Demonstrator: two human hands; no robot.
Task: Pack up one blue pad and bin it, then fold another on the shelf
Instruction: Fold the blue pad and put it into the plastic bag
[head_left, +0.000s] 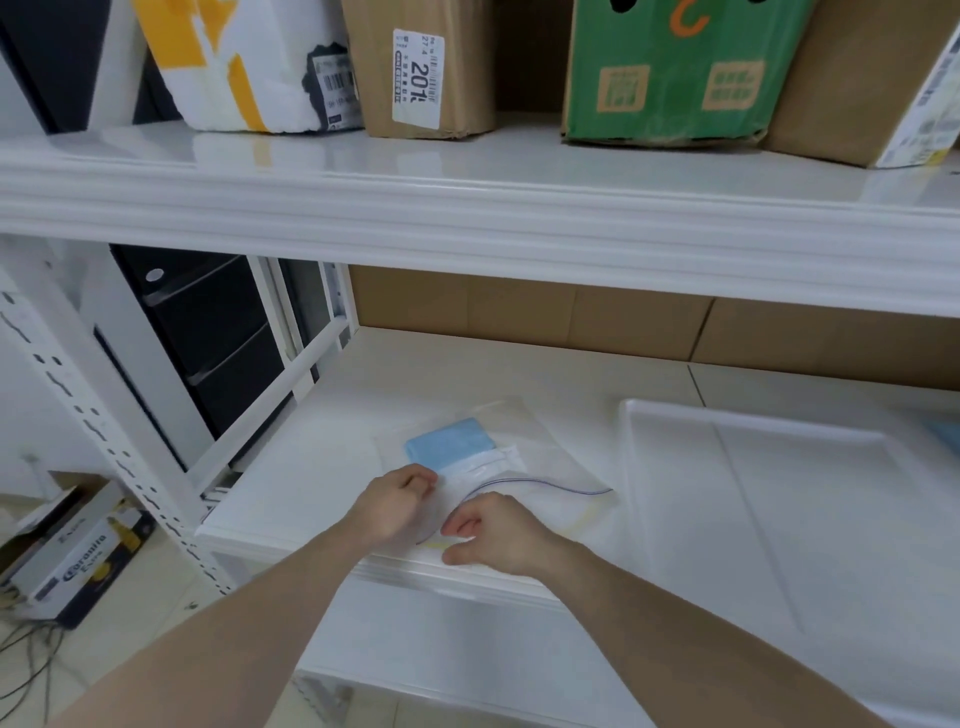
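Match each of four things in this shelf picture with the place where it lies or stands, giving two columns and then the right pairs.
Things:
1. folded light blue pad
2. green printed cardboard box
3. shallow white plastic tray
4. white beer carton with dark lettering

Places:
A. on the floor, left of the shelving
B. inside the clear zip bag on the lower shelf
C. on the upper shelf, between brown boxes
D. on the lower shelf, right of the clear zip bag

Pairs: 1-B, 2-C, 3-D, 4-A
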